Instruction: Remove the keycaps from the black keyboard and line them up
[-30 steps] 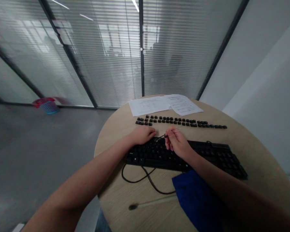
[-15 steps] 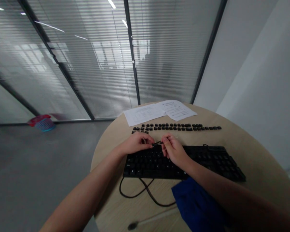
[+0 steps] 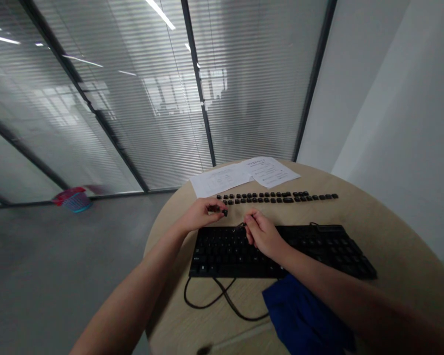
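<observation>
Between the thumb and fingertips of my left hand is a small black keycap, held over the table just beyond the keyboard's upper left edge. My right hand is closed above the middle of the black keyboard. A thin, dark wire keycap puller sticks out to the left from its fingers; its grip is hidden in the hand. Loose keycaps lie in two rows behind the keyboard, and my left hand covers the left end of these rows.
Printed paper sheets lie at the back of the round wooden table. A black cable loops in front of the keyboard, beside a blue cloth. A brush-like tool is at the front. On the floor stands a basket.
My left hand has moved away from the puller's tip, up and left, with a keycap in its fingers. My right hand stays over the keyboard. The view has tilted slightly upward.
</observation>
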Tool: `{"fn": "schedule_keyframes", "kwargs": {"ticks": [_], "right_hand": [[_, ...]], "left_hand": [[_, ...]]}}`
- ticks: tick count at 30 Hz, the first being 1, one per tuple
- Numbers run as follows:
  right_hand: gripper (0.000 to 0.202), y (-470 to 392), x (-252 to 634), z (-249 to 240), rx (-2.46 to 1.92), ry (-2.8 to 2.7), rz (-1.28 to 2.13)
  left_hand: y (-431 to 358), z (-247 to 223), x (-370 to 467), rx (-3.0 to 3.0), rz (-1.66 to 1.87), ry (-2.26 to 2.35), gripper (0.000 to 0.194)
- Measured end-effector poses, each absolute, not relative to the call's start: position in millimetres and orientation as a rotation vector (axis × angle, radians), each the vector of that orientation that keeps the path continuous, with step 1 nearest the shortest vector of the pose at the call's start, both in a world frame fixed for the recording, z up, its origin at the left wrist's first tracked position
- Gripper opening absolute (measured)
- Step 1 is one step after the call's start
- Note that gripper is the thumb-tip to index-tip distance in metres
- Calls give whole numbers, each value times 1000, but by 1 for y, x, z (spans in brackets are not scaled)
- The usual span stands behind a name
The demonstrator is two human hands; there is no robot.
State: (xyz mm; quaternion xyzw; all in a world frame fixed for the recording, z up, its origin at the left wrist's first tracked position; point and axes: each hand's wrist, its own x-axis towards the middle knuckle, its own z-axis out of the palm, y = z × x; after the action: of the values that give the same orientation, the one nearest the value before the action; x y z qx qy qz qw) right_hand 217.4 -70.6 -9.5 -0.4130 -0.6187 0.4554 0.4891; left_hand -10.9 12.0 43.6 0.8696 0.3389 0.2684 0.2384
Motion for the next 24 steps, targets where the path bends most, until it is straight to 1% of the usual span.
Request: {"fn": "schedule_keyframes", "kwargs": {"ticks": [4,8,17,24], "right_hand": [[32,-71,218,-9,-998,-1515,1110],[32,-72,219,-7,-994,-1545,1095],[33,-73,219,-12,-965,-1567,1110],[36,-75,221,-11,-984,-1592,1092]], "left_hand": [[37,41,10,2743,545,977,16],[55,34,26,3039,382,1029,17],[52,22,26,3079,260,1201,14],[53,24,23,3101,294,1191,11]]}}
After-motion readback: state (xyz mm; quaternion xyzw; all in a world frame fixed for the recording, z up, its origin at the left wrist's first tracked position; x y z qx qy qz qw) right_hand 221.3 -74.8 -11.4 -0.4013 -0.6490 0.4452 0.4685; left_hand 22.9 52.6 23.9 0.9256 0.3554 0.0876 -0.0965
